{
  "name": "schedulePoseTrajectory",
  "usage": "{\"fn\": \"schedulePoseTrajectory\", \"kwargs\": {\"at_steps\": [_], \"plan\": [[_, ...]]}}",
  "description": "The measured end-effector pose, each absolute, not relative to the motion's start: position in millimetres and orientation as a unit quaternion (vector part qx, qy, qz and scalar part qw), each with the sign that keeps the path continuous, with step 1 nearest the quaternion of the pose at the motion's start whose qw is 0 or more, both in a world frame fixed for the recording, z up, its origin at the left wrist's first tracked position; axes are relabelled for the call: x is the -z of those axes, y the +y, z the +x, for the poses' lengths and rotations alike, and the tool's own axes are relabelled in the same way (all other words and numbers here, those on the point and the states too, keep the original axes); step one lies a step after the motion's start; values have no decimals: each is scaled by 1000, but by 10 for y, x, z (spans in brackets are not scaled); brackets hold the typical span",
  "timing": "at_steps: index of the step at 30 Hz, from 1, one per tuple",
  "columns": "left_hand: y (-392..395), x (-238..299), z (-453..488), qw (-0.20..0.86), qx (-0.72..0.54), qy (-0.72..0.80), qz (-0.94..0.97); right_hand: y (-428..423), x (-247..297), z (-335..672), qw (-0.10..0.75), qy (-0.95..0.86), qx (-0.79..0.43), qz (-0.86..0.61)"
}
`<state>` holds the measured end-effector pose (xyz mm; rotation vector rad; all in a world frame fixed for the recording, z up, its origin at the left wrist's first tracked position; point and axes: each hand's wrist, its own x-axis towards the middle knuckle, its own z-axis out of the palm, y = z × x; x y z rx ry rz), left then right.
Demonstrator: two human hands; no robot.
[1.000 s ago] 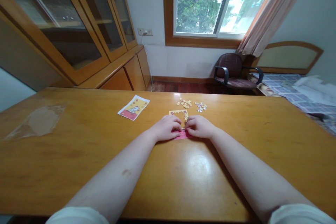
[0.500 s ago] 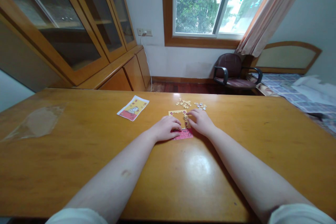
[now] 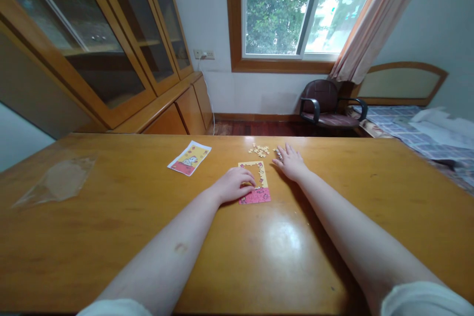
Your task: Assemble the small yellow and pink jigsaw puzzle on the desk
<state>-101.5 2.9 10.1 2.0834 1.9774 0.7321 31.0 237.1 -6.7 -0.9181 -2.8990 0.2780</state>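
Observation:
A partly built jigsaw puzzle (image 3: 260, 181), a yellow frame with a pink bottom strip, lies flat on the wooden table (image 3: 111, 217). My left hand (image 3: 234, 183) rests with curled fingers on the puzzle's left side and holds it down. My right hand (image 3: 291, 161) lies flat with fingers spread over a small pile of pale loose pieces (image 3: 278, 152) beyond the puzzle's right corner. A second pile of yellow loose pieces (image 3: 259, 149) sits just to the left of that hand.
A printed picture card (image 3: 189, 158) lies to the left of the puzzle. A clear plastic bag (image 3: 55, 180) sits at the table's far left. Behind the table stand a glass-door cabinet (image 3: 92, 44), a dark armchair (image 3: 326, 106) and a bed (image 3: 418, 126).
My right hand left the puzzle's lower edge, moved forward along its right side, and now lies spread on the loose pieces. My left hand stayed on the puzzle.

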Motion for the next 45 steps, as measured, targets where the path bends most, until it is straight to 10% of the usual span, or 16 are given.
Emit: {"fn": "schedulePoseTrajectory", "kwargs": {"at_steps": [28,45], "plan": [[91,-75,-1119,121,-315,734,589,1735,-5,667,-10,-974,-165,-158],[126,54,-1197,63,-258,786,558,2220,76,630,266,-822,-401,-305]]}}
